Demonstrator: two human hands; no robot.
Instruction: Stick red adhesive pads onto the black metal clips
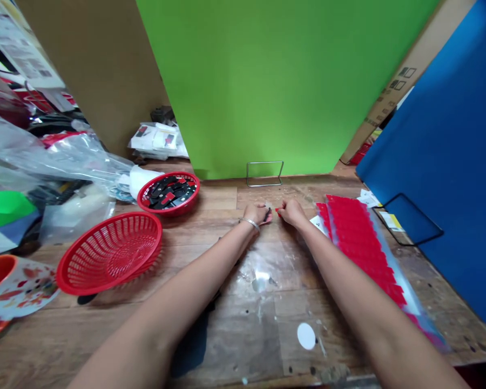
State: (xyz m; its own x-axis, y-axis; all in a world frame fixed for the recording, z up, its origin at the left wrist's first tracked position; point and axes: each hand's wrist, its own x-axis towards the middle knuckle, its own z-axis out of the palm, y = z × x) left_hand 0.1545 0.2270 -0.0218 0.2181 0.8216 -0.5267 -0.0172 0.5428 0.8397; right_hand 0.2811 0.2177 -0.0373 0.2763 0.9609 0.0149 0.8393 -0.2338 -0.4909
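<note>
My left hand [255, 214], with a bangle [250, 221] at its wrist, is over the middle of the table. Its fingers are closed on a small black piece [268, 214], and something pinkish shows just beneath. Close by on the right, my right hand [292, 212] pinches a small red piece [278, 213], mostly hidden by the fingers. A narrow gap separates the two hands. Right of my right forearm lie flat rows of red pieces [358, 237] on clear plastic. The small red basket [192, 202] to the left holds many black and red flat pieces [170, 192].
A larger red basket [85, 278] and a patterned mug [24, 286] stand at left, near clear plastic bags [76, 159]. A green board [259, 86] rises behind, with a wire stand [265, 185] before it. At right are a blue board [441, 162] and a black wire stand [429, 239].
</note>
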